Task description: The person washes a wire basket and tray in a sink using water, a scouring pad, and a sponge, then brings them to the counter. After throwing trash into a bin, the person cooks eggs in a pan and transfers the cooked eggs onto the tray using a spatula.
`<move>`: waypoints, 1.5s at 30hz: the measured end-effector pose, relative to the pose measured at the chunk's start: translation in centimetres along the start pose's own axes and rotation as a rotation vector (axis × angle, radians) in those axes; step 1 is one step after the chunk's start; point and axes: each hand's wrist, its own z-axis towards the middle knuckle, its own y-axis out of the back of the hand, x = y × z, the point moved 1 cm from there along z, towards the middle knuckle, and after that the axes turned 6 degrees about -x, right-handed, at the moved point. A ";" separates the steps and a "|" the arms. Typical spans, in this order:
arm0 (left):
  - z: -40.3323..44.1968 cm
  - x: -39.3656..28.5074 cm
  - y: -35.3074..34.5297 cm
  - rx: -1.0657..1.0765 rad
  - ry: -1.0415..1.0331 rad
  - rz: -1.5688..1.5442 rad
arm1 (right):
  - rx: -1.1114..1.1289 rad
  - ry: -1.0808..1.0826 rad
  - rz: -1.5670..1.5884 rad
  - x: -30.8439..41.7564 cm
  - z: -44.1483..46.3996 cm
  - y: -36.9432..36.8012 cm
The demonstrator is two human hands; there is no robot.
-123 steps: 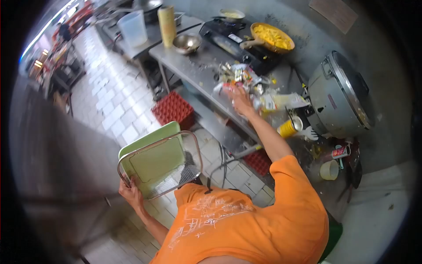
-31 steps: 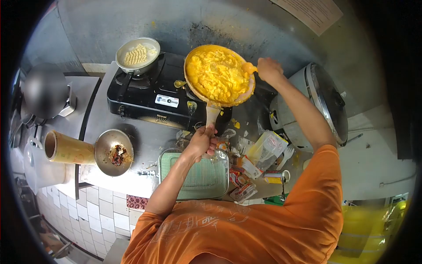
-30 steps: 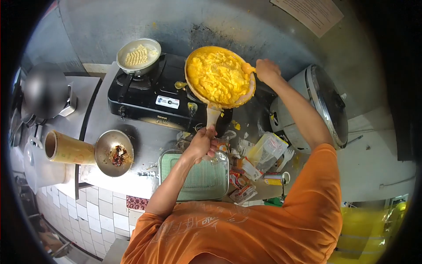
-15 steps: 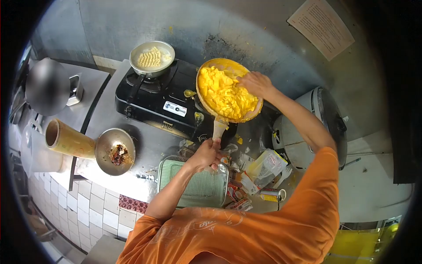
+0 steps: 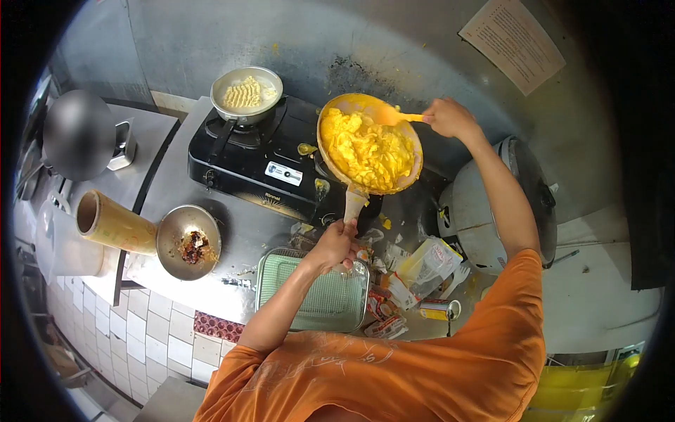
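1. Our left hand (image 5: 334, 246) has its grip closed around the pale beige handle (image 5: 355, 204) of a round, yellow-coated pan (image 5: 360, 100).
2. Our right hand (image 5: 450, 119) has its grip clamped on a flat orange-yellow spatula (image 5: 390, 116), whose blade is inside the pan by the far rim.
3. The pan is at the right end of the black, two-burner gas stove (image 5: 246, 176), towards the counter's back edge; it seems tilted, though we cannot tell whether it touches the stove. Soft yellow scrambled egg (image 5: 369, 151) fills most of it.
4. On the left burner we see a small grey metal pan (image 5: 239, 118) with a pale noodle block (image 5: 244, 93).
5. Along the front edge of the steel counter (image 5: 165, 190), our left forearm passes over a rectangular green tray with a wire basket (image 5: 259, 281); a round steel bowl (image 5: 169, 239) is left of it, crumpled packets (image 5: 383, 306) right.
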 end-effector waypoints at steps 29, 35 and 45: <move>-0.3 -1.2 -0.4 -0.050 -0.026 0.152 | -0.143 0.032 -0.054 10.3 -3.6 -9.2; -0.2 -0.5 -0.5 -0.066 -0.045 0.146 | 0.168 -0.128 -0.026 4.8 -5.4 5.2; 0.0 0.0 -0.5 -0.048 -0.044 0.090 | -0.066 -0.024 -0.077 5.3 0.0 -6.4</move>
